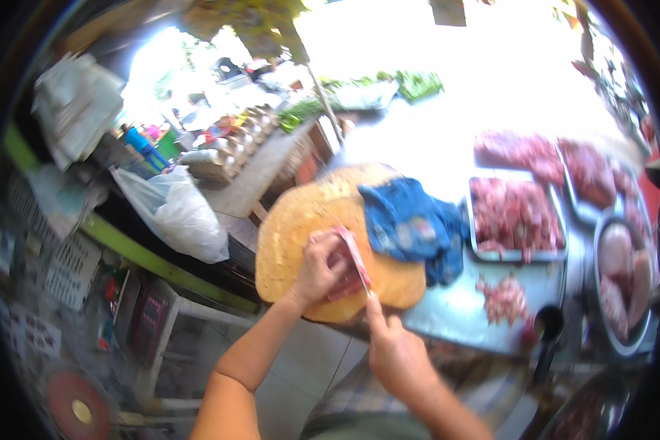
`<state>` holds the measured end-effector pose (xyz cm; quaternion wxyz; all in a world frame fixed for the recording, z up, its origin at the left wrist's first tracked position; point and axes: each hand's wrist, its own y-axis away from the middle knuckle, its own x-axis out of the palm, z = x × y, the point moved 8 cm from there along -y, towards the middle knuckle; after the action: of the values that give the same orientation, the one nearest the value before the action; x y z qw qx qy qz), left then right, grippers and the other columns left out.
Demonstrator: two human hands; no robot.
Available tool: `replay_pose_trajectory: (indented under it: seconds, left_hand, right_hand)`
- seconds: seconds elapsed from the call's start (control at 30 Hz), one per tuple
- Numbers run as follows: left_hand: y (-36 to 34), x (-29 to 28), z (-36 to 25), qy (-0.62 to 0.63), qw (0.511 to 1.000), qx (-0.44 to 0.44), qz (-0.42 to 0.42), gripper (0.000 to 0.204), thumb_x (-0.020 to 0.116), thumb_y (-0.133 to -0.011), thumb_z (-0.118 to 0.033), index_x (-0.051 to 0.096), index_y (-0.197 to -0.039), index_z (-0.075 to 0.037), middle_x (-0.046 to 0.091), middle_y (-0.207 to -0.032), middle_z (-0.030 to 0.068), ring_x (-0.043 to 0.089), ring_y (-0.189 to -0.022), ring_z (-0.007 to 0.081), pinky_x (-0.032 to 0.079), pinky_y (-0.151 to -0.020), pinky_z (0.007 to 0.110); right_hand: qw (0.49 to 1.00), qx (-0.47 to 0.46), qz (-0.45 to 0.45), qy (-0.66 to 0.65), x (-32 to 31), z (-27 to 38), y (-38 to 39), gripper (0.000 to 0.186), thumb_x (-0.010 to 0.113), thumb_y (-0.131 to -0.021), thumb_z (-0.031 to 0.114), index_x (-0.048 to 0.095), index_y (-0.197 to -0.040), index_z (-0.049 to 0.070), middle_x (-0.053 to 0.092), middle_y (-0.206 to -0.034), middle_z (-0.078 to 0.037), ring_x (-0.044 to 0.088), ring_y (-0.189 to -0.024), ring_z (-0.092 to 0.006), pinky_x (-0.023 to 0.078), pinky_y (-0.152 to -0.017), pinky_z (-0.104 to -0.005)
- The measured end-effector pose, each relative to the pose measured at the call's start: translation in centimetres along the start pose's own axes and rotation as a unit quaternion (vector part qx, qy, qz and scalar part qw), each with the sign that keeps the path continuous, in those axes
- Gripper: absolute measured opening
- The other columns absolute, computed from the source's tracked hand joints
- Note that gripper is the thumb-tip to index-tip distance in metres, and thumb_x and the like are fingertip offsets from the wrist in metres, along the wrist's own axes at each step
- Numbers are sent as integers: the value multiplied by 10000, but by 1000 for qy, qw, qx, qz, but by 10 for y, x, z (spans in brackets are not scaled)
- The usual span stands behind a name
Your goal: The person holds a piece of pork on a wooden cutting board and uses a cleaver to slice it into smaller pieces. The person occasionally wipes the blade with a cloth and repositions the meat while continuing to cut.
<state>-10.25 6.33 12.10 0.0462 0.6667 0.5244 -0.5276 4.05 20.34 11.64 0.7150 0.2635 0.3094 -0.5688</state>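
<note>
A piece of raw meat lies near the front edge of a thick yellow-brown chopping board. My left hand presses on the meat, its fingers bent over the top and partly hidden. In my right hand is a knife, with the index finger stretched along toward the blade. The blade points away from me and touches the right side of the meat, next to my left fingertips. A crumpled blue cloth covers the board's right edge.
Right of the board, a metal tray holds cut meat, with small meat scraps before it. A metal bowl of large meat pieces stands far right. White plastic bags hang at left; egg cartons and leafy greens lie behind.
</note>
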Motion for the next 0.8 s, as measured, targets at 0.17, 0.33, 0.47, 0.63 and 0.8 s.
replay_pose_trajectory:
  seconds: [0.17, 0.33, 0.47, 0.63, 0.8]
  left_hand:
    - [8, 7, 14, 4, 997, -71, 13, 387, 717, -781, -208, 652, -1137, -71, 602, -1258, 148, 494, -1190, 360, 365, -1051, 459]
    - [13, 10, 20, -6, 998, -63, -13, 391, 716, -779, -232, 631, -1115, -52, 584, -1263, 156, 496, -1187, 369, 368, -1052, 469]
    - [15, 14, 26, -8, 997, -76, -9, 377, 716, -793, -230, 628, -1131, -88, 578, -1271, 125, 481, -1205, 342, 355, -1059, 447]
    - [16, 15, 26, 25, 997, -78, -6, 343, 710, -791, -215, 632, -1094, -76, 595, -1247, 122, 487, -1196, 337, 362, -1050, 441]
    - [12, 14, 29, 12, 997, -76, -7, 320, 695, -767, -184, 640, -1058, -66, 604, -1218, 142, 497, -1187, 345, 385, -1030, 442]
  right_hand:
    - [998, -43, -41, -6, 2, -2, -23, 674, 540, -878, 46, 338, -1519, -1, 639, -915, -272, 673, -735, -417, 564, -682, -476]
    - [999, -35, -34, 14, 9, -4, -16, 667, 559, -879, 72, 349, -1506, -18, 653, -912, -285, 674, -795, -439, 550, -720, -499]
    - [999, -22, -25, 26, 7, 1, -13, 660, 557, -879, 73, 355, -1498, -32, 659, -927, -299, 675, -803, -444, 544, -733, -502]
    - [999, -31, -17, 20, 5, 7, -29, 653, 532, -872, 53, 356, -1494, -42, 665, -913, -316, 668, -822, -457, 529, -750, -516]
    - [997, -51, -39, 31, -1, 17, -41, 650, 500, -858, 27, 375, -1494, -16, 665, -883, -315, 661, -836, -470, 515, -768, -537]
